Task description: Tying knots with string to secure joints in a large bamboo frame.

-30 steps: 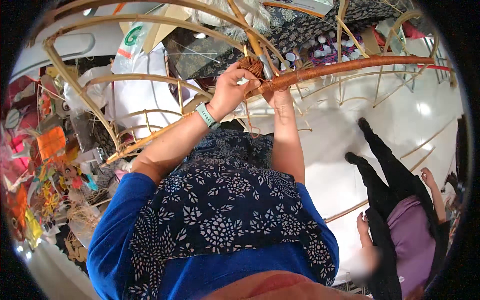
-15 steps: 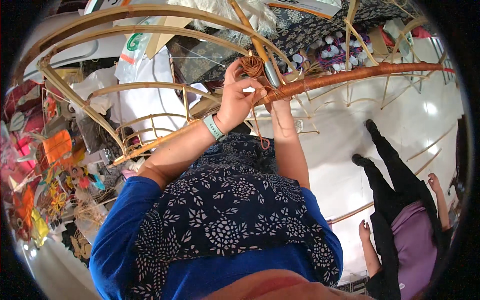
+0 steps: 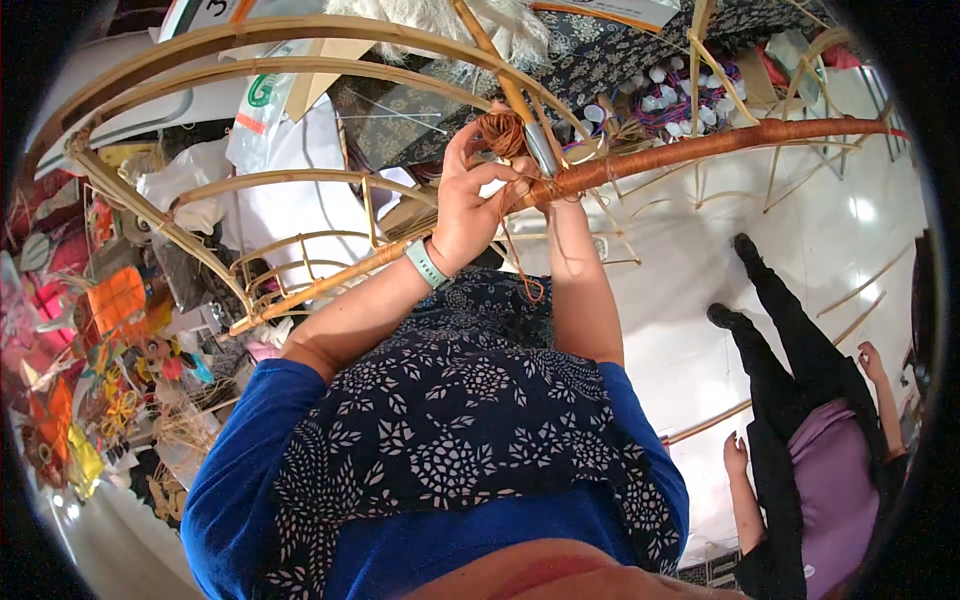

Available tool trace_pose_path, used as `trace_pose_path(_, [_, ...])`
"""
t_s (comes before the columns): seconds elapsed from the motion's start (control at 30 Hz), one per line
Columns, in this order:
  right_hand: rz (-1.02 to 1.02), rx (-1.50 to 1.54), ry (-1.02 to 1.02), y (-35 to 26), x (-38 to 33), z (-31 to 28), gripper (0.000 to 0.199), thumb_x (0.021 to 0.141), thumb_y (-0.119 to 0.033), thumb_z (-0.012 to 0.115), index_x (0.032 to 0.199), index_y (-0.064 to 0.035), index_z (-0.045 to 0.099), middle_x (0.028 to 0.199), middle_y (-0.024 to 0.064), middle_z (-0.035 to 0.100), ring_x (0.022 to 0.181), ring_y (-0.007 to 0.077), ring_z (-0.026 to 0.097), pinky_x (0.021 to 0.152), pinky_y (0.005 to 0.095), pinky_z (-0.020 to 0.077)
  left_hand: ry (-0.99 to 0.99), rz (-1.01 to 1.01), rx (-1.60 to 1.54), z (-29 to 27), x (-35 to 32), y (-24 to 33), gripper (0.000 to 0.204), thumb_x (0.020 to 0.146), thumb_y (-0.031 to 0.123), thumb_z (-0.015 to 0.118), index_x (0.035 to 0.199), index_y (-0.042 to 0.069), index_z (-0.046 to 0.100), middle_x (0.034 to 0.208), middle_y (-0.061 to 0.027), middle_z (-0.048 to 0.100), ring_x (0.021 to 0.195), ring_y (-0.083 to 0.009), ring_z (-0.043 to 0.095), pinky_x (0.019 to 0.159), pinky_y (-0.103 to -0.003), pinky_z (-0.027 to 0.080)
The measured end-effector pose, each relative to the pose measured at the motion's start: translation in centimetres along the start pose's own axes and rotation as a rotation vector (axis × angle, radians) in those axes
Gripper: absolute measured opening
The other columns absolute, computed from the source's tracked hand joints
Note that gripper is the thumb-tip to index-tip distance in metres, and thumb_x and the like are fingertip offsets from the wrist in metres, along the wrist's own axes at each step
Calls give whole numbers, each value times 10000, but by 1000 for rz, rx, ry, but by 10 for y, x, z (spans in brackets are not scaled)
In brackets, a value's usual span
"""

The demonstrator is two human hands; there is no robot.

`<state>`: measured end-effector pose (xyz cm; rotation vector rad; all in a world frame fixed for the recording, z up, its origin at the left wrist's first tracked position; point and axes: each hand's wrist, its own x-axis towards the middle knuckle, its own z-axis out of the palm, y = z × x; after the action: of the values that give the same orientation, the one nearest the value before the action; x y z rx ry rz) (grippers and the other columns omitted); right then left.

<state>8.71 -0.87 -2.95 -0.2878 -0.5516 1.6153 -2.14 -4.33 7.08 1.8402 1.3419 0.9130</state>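
Patterned blue apron low in frame, left hand (image 3: 468, 205) (teal wristband) at centre, fingers curled around brown cord ball (image 3: 503, 133), right hand (image 3: 553, 190) mostly hidden, grip unclear, against cord-wrapped bamboo pole (image 3: 700, 150) toward upper right, bamboo frame (image 3: 200, 50) upper left

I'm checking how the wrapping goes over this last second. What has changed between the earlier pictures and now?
The left hand has lifted the ball of brown cord a little above the cord-wrapped bamboo pole, fingers spread wider. The right hand stays under the pole at the wrap's end. The bare bamboo frame keeps its place, and the person in black trousers still stands nearby.
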Motion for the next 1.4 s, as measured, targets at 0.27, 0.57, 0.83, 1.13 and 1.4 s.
trace_pose_path(0.27, [-48, -33, 355, 5, 1, 38, 343, 768, -133, 691, 1057, -32, 538, 923, 25, 578, 842, 124, 556, 687, 255, 467, -36, 33, 26, 2, 0, -4, 117, 715, 33, 708, 804, 67, 642, 1299, -137, 342, 1155, -278, 432, 957, -374, 363])
trace_pose_path(0.57, [33, -223, 691, 19, 4, 29, 251, 814, -245, 661, 928, -59, 537, 808, -5, 528, 709, 92, 485, 596, 252, 414, -11, -80, -115, 6, 1, 12, 103, 724, 17, 691, 794, 61, 630, 1208, -96, 398, 1048, -240, 482, 866, -343, 427])
trace_pose_path(0.83, [-120, -623, 655, 39, 3, -3, 152, 806, -167, 647, 857, -74, 538, 712, -16, 494, 577, 73, 444, 467, 212, 363, -28, -50, -81, 10, 2, 5, 104, 723, 16, 691, 782, 31, 606, 1097, -81, 480, 939, -188, 510, 721, -276, 453])
trace_pose_path(1.13, [194, -1218, 789, 50, -103, -94, 328, 757, -223, 631, 938, -3, 469, 814, 136, 580, 761, 266, 570, 702, 373, 446, -51, -109, -146, 12, 10, -23, 109, 718, 42, 685, 806, 29, 621, 836, -105, 620, 792, -245, 594, 697, -308, 462])
trace_pose_path(1.4, [1202, -1279, 1009, 18, -502, -122, 420, 803, -216, 555, 1205, -115, 487, 947, 173, 625, 875, 351, 592, 736, 423, 469, -82, -94, -124, -1, 19, -39, 81, 685, 58, 711, 715, 29, 642, 824, -79, 572, 881, -214, 531, 776, -304, 423])
